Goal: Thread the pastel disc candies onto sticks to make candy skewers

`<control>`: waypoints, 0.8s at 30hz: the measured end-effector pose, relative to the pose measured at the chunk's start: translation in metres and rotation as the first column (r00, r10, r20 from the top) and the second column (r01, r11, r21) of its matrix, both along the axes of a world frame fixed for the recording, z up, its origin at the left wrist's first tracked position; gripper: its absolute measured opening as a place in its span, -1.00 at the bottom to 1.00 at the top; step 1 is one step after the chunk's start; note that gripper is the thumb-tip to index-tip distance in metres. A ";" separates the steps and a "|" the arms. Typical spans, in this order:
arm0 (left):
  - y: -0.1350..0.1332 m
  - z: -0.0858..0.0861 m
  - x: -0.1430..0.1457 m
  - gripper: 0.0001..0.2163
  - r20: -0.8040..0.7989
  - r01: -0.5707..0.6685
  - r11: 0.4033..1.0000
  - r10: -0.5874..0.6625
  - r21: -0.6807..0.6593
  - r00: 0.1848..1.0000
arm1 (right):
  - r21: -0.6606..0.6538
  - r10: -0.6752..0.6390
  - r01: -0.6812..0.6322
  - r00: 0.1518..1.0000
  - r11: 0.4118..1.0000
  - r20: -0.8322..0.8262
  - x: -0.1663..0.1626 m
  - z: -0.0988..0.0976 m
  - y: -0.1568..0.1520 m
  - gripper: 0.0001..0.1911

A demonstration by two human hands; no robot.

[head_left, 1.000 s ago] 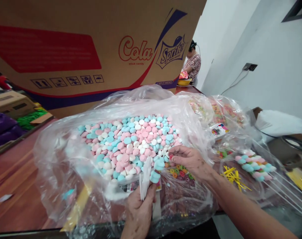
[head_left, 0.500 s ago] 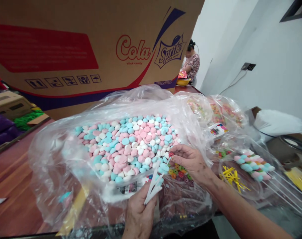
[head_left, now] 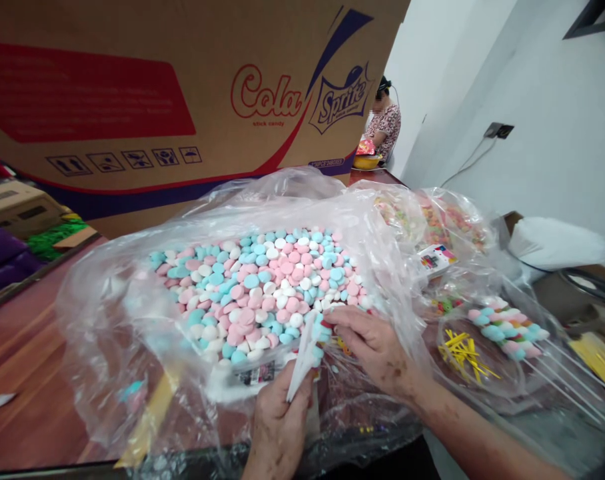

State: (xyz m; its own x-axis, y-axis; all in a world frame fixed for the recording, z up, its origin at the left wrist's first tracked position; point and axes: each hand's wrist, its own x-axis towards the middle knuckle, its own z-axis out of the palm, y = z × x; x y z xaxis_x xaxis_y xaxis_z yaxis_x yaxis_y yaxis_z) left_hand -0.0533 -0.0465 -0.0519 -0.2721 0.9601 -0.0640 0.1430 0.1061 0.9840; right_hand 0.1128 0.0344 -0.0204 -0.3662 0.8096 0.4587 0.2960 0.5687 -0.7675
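My left hand (head_left: pixel 277 427) is closed around a bunch of white sticks (head_left: pixel 302 357) that carry blue candies at their tips. My right hand (head_left: pixel 375 347) pinches at the stick tips, pressing a small candy there; what exactly it holds is hard to make out. Both hands work at the near edge of a big clear plastic bag (head_left: pixel 117 333) heaped with pink, blue and white marshmallow candies (head_left: pixel 262 287). Colourful ring candies lie under my right hand.
A large Cola Sprite cardboard box (head_left: pixel 182 100) stands behind the bag. Finished candy skewers (head_left: pixel 507 327) and yellow twist ties (head_left: pixel 460 353) lie in plastic at the right. Another person (head_left: pixel 385 127) sits at the far end. The brown table (head_left: pixel 22 373) shows at left.
My right hand has moved left and down from the ring candies to the stick tips. The left hand has tilted the sticks slightly and kept its grip.
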 end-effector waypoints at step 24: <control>-0.001 -0.006 0.000 -0.57 0.192 -0.173 0.972 0.202 -0.157 0.960 | 0.072 -0.063 0.020 0.745 0.997 0.664 0.017 -0.011 0.067 -0.80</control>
State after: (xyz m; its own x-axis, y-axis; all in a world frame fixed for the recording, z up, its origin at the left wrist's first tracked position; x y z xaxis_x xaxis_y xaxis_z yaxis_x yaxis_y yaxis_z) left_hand -0.0536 -0.0477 -0.0579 -0.4135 0.8710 -0.2653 -0.0960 0.2481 0.9640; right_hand 0.1297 0.1016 -0.0312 -0.5627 0.8117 0.1565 0.7435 0.5797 -0.3333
